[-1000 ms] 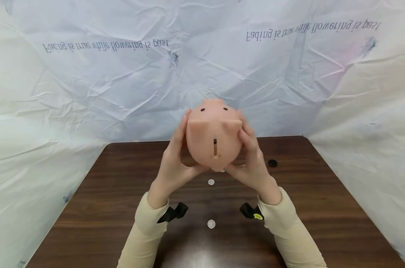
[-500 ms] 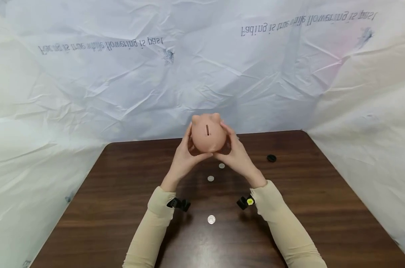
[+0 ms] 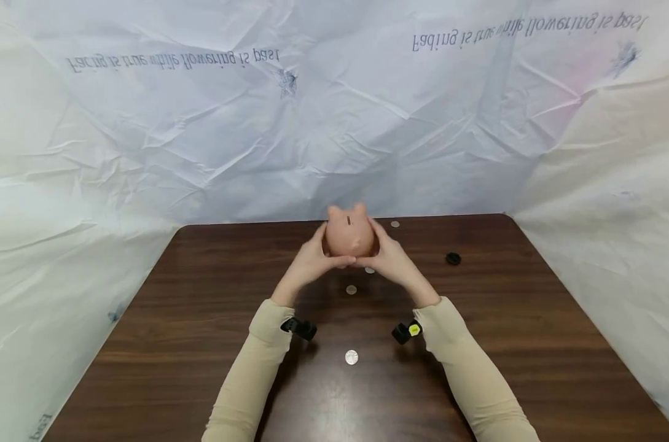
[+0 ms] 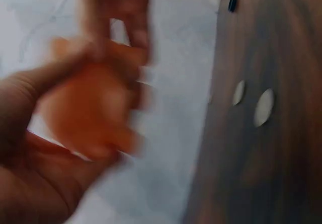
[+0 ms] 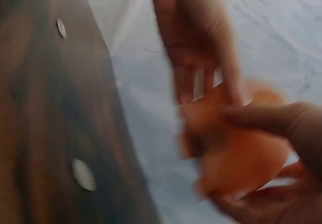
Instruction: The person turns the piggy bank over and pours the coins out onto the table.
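Note:
Both hands hold a pink pig-shaped piggy bank (image 3: 349, 239) in the air, toward the far edge of the table in the head view. Its ears and the coin slot on its back face up toward the head camera. My left hand (image 3: 310, 261) grips its left side, thumb across the near end. The right hand (image 3: 392, 258) grips the opposite side, its thumb meeting the left one. In the right wrist view the piggy bank (image 5: 236, 148) is blurred, with stubby feet and a dark spot on its underside. The left wrist view shows the blurred piggy bank (image 4: 93, 108) between the fingers.
On the brown wooden table (image 3: 201, 344) lie several silver coins, among them a near coin (image 3: 351, 357), a middle coin (image 3: 351, 290) and a far coin (image 3: 395, 224). A small black round piece (image 3: 453, 258) lies at the right. White printed sheeting (image 3: 201, 135) surrounds the table.
Both hands have carried the piggy bank away from the head camera and lower, so it looks smaller. It has tilted more upright, and a coin near the far edge has come into view.

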Available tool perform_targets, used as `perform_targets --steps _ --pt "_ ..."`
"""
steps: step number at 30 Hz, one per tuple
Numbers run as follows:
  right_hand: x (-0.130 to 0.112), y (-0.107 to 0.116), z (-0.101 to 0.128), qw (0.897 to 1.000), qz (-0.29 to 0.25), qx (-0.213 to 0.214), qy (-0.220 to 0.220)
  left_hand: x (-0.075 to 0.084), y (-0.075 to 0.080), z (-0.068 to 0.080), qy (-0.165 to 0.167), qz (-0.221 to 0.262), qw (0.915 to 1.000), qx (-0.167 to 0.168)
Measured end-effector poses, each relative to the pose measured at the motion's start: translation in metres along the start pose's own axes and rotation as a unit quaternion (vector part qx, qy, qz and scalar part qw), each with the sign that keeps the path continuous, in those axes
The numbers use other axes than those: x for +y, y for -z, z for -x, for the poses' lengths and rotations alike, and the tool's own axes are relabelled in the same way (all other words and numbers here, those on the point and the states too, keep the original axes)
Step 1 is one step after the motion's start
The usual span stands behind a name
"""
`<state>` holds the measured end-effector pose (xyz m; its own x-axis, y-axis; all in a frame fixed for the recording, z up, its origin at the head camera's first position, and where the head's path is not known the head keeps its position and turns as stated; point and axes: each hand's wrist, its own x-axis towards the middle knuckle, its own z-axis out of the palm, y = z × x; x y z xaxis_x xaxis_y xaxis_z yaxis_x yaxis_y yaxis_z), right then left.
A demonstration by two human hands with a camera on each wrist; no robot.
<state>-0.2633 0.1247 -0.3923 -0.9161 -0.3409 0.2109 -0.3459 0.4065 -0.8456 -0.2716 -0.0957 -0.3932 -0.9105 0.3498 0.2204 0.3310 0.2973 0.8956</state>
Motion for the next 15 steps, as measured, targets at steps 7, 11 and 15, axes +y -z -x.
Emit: perform_targets --steps 7,11,15 --pt "0.002 0.001 0.000 0.996 -0.003 -0.048 -0.080 0.003 0.005 0.002 0.075 0.004 0.9959 -0.051" --pt "-0.001 0.000 0.001 0.994 -0.041 -0.057 -0.087 0.002 0.004 0.003 0.079 0.027 0.9953 -0.049" --pt "0.008 -0.005 0.003 0.985 -0.098 -0.080 -0.120 -0.009 -0.002 0.007 0.102 0.039 0.9926 -0.053"
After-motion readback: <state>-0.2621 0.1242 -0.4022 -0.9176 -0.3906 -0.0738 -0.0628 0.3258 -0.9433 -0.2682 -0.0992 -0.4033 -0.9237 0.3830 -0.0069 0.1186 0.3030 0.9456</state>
